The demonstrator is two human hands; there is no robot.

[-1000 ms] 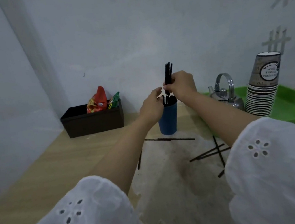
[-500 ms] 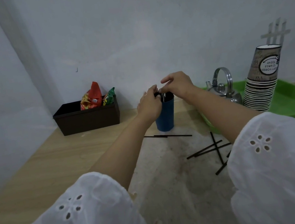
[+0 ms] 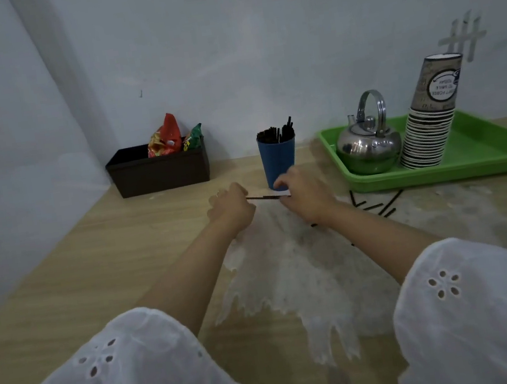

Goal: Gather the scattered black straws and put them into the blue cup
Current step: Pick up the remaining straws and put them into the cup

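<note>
The blue cup [image 3: 279, 163] stands upright at the back of the wooden table [image 3: 99, 265], with a bundle of black straws [image 3: 275, 133] sticking out of it. Just in front of it one black straw [image 3: 262, 197] lies low over the table between my hands. My left hand [image 3: 231, 208] has its fingers curled round the straw's left end. My right hand [image 3: 306, 195] pinches its right end near the cup's base. Several more loose straws [image 3: 374, 205] lie to the right, in front of the green tray; my right forearm hides part of them.
A green tray [image 3: 481, 156] at the right holds a steel kettle [image 3: 367, 143] and a leaning stack of paper cups [image 3: 429, 128]. A black box [image 3: 158, 172] with snack packets sits back left by the wall. A worn white patch [image 3: 306, 275] covers the table's middle.
Both hands left the cup's rim and dropped to the table in front of it, where they now hold one lying straw. The bundle stays in the cup.
</note>
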